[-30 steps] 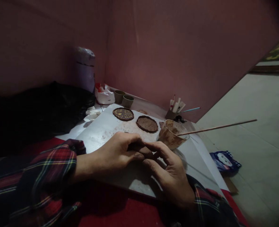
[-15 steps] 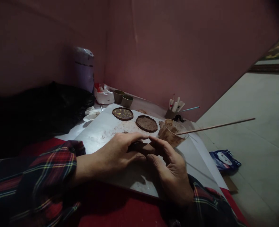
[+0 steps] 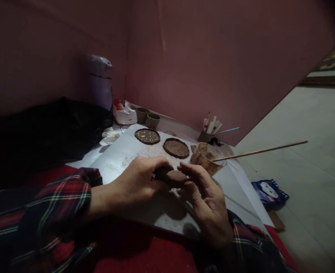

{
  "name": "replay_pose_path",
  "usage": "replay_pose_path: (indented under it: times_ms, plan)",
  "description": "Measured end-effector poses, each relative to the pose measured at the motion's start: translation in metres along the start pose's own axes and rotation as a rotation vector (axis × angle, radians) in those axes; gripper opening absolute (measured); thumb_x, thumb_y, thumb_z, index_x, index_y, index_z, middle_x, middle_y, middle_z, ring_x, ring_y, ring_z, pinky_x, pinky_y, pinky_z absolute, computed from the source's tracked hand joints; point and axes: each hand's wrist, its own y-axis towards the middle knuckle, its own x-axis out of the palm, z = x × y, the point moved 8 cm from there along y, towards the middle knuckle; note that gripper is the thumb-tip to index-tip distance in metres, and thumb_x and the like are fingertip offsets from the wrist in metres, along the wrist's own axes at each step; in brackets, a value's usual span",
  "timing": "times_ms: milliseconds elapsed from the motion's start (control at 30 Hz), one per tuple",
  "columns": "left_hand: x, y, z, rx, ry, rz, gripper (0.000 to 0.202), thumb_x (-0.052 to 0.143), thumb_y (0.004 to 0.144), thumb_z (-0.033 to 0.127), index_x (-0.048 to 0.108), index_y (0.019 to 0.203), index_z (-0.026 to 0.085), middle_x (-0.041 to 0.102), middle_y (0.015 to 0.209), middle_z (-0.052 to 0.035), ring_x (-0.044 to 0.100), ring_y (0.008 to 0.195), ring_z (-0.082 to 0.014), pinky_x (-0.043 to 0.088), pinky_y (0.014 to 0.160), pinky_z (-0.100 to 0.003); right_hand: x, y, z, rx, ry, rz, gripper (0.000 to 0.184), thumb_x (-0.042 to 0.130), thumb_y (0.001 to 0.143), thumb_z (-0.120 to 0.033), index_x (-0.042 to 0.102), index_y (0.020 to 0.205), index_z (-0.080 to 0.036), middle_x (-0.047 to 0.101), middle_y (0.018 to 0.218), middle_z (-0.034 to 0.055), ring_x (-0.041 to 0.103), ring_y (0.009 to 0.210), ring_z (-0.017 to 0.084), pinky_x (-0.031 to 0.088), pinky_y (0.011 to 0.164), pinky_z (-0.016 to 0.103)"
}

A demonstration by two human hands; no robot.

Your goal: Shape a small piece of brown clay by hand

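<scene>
Between my two hands is a brown lump of what looks like clay (image 3: 175, 178), held above the white sheet (image 3: 110, 170). My left hand (image 3: 140, 178) curls round its left end, and that end is partly hidden by the fingers. At the other end, my right hand (image 3: 205, 193) pinches the lump between thumb and fingertips. Just beyond lie two flat brown rimmed discs: a plain textured one (image 3: 176, 148) and one speckled with yellow (image 3: 147, 136). A clear cup smeared with brown (image 3: 205, 161) stands past my right hand, a long thin stick (image 3: 261, 151) leaning out of it.
Two small cups (image 3: 153, 121) and a white plastic bag (image 3: 124, 113) stand at the back. A holder with brushes and sticks (image 3: 210, 131) is near the pink wall. Black plastic (image 3: 56, 132) covers the left side. A blue packet (image 3: 270, 193) lies on the floor at right.
The fingertips of my hands, close together before, have drawn apart, so more of the clay lump shows. The things on the table stay where they were.
</scene>
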Motion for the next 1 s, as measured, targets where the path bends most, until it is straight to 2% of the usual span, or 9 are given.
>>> replay_pose_path:
  times_ms: [67,167,267,333,467,567,700,833,1000]
  plan:
    - [-0.002,0.0,0.003,0.037,0.01,0.027,0.009,0.058,0.075,0.007,0.06,0.079,0.014,0.061,0.072,0.0018,0.053,0.065,-0.0113,0.042,0.062,-0.023,-0.001,0.001,0.01,0.114,0.023,0.008,0.036,0.041,0.093,-0.048,0.056,0.117,-0.025,0.065,0.106,0.0056,0.064,0.083,0.017,0.051,0.07,0.028]
    - [-0.004,0.0,0.008,0.13,0.058,0.079,0.01,0.061,0.075,0.007,0.062,0.083,0.014,0.062,0.073,0.0008,0.054,0.066,-0.0117,0.042,0.063,-0.024,0.005,-0.001,0.021,0.242,0.062,-0.063,0.052,0.03,0.091,-0.061,0.057,0.115,-0.024,0.068,0.086,0.0035,0.061,0.061,0.014,0.047,0.053,0.025]
    - [-0.005,-0.002,0.014,0.258,0.165,0.149,0.02,0.057,0.07,-0.003,0.063,0.081,0.012,0.062,0.075,-0.0017,0.053,0.069,-0.0131,0.041,0.064,-0.024,0.01,-0.001,0.019,0.205,0.05,-0.129,0.057,0.028,0.088,-0.066,0.06,0.11,-0.024,0.068,0.08,0.0023,0.063,0.069,0.016,0.046,0.055,0.024]
    - [-0.003,-0.003,0.018,0.341,0.191,0.138,0.027,0.052,0.065,-0.008,0.063,0.082,0.011,0.062,0.08,-0.0047,0.054,0.074,-0.0146,0.042,0.066,-0.025,0.01,0.0,0.017,0.189,0.072,-0.141,0.055,0.029,0.09,-0.064,0.062,0.107,-0.024,0.069,0.083,0.002,0.064,0.075,0.016,0.048,0.06,0.023]
    - [0.003,-0.005,0.023,0.425,0.205,0.096,0.024,0.049,0.072,-0.004,0.063,0.084,0.012,0.061,0.088,-0.0075,0.055,0.082,-0.0167,0.045,0.072,-0.027,0.012,0.004,0.014,0.214,0.166,-0.133,0.033,0.043,0.093,-0.047,0.063,0.102,-0.022,0.069,0.094,0.0021,0.064,0.087,0.016,0.049,0.072,0.023]
    - [0.005,-0.004,0.019,0.37,0.19,0.065,0.026,0.048,0.076,-0.002,0.061,0.091,0.014,0.059,0.099,-0.0086,0.055,0.091,-0.0172,0.046,0.08,-0.028,0.013,0.004,0.015,0.257,0.269,-0.103,0.023,0.055,0.089,-0.038,0.06,0.104,-0.021,0.068,0.099,0.0028,0.063,0.094,0.017,0.05,0.079,0.026]
    - [0.003,0.0,0.016,0.299,0.102,0.056,0.034,0.048,0.078,0.001,0.057,0.107,0.015,0.059,0.11,-0.0096,0.055,0.102,-0.0183,0.046,0.089,-0.03,0.009,0.004,0.016,0.248,0.3,-0.026,0.023,0.061,0.084,-0.034,0.059,0.103,-0.021,0.067,0.1,0.0041,0.064,0.094,0.019,0.052,0.081,0.03]
    - [-0.011,0.003,0.011,0.143,0.014,0.136,0.026,0.045,0.084,0.007,0.058,0.106,0.012,0.065,0.102,-0.0083,0.06,0.094,-0.0169,0.047,0.083,-0.028,0.005,0.002,0.016,0.239,0.26,0.017,0.024,0.063,0.083,-0.032,0.059,0.104,-0.022,0.067,0.098,0.004,0.064,0.092,0.018,0.052,0.08,0.03]
    - [-0.002,0.003,0.004,-0.027,-0.062,-0.027,0.026,0.053,0.088,0.028,0.062,0.108,0.014,0.069,0.095,-0.0044,0.062,0.085,-0.0166,0.047,0.074,-0.026,0.006,0.0,0.01,0.187,0.278,0.022,0.022,0.062,0.085,-0.027,0.058,0.106,-0.025,0.068,0.097,0.0019,0.066,0.089,0.016,0.052,0.076,0.026]
